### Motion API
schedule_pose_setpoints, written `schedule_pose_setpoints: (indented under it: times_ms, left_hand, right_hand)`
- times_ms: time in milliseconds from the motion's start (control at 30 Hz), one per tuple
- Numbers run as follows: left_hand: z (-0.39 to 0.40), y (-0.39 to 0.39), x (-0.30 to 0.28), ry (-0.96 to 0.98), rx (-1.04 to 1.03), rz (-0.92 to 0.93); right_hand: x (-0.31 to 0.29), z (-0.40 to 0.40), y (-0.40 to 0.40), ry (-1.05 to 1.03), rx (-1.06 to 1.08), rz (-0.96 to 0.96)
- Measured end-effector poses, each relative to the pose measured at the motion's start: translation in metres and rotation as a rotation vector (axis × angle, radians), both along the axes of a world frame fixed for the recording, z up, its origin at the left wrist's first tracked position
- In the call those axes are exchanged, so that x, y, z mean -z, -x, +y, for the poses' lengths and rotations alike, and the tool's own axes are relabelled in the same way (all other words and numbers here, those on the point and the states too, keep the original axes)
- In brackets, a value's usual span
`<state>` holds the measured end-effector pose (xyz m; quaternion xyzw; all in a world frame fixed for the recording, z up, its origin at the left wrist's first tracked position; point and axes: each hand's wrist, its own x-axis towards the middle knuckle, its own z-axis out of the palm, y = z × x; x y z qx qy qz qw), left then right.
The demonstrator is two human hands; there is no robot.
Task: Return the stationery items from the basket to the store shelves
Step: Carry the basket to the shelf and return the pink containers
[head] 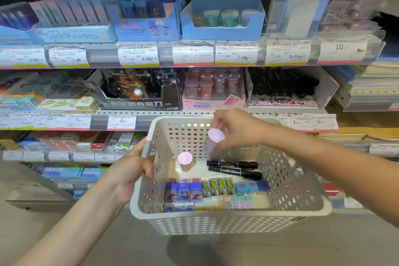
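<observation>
Basket [216, 225]: white perforated plastic, held in front of the store shelves [194, 112]. Left hand [131, 170] grips its left rim, fingers curled over the edge and down inside the wall.

Right hand [235, 129]: above the basket's far side, fingertips pinching a pink cup-shaped sharpener [212, 141] with a domed lid. The sharpener hangs tilted just below the fingers, clear of the basket floor.

Second pink sharpener [185, 161]: upright on the basket floor, below and left of the pinching hand.

Two black markers [234, 168]: lying side by side on the floor, directly beneath the held sharpener.

Blue boxed items [183, 192], green-labelled lead cases [219, 185], blue sharpeners [251, 187] and pastel erasers [239, 202]: ranked along the near side, well below the grip.

Pink display box [213, 101] of matching cups: on the shelf just above the right hand.
</observation>
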<state>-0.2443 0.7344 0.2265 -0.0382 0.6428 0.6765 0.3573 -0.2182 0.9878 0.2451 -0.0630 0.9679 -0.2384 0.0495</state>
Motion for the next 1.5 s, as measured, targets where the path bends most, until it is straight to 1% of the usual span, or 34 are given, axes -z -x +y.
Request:
schedule_pose_setpoints:
  times_ms: [133, 200, 233, 267, 333, 467, 533, 633, 900, 1100, 1300, 1500]
  left_hand:
    - [0.001, 0.005, 0.0, 0.005, 0.002, 0.004]
    - [0.002, 0.007, 0.0, 0.001, 0.004, 0.002]
    - [0.002, 0.008, 0.0, 0.0, 0.002, 0.002]
    - [0.003, 0.009, 0.0, 0.001, 0.0, 0.003]
    - [0.004, 0.01, 0.0, 0.007, -0.002, 0.004]
    - [0.006, 0.011, -0.001, 0.022, 0.01, 0.015]
    - [0.006, 0.012, 0.0, 0.024, 0.007, 0.014]
    - [0.007, 0.013, 0.001, -0.011, -0.009, 0.011]
    - [0.008, 0.012, -0.003, -0.009, -0.011, 0.006]
    - [0.009, 0.011, -0.004, -0.009, -0.02, 0.005]
    - [0.008, 0.011, -0.006, -0.006, -0.025, -0.002]
    - [0.003, 0.014, -0.003, -0.028, -0.034, 0.001]
  right_hand:
    - [-0.025, 0.025, 0.008, 0.319, 0.192, 0.085]
    - [-0.027, 0.037, 0.017, 0.427, 0.272, 0.153]
    - [-0.026, 0.042, 0.022, 0.443, 0.31, 0.188]
    - [-0.025, 0.046, 0.027, 0.425, 0.349, 0.225]
    - [-0.019, 0.051, 0.037, 0.321, 0.41, 0.288]
    - [-0.006, 0.053, 0.052, 0.146, 0.427, 0.368]
    - [0.0, 0.054, 0.062, 0.083, 0.41, 0.388]
    - [0.008, 0.057, 0.076, -0.022, 0.413, 0.365]
    - [0.016, 0.053, 0.09, -0.069, 0.369, 0.345]
    - [0.019, 0.052, 0.091, -0.11, 0.32, 0.409]
    - [0.021, 0.049, 0.087, -0.209, 0.295, 0.474]
    - [0.02, 0.049, 0.082, -0.263, 0.317, 0.432]
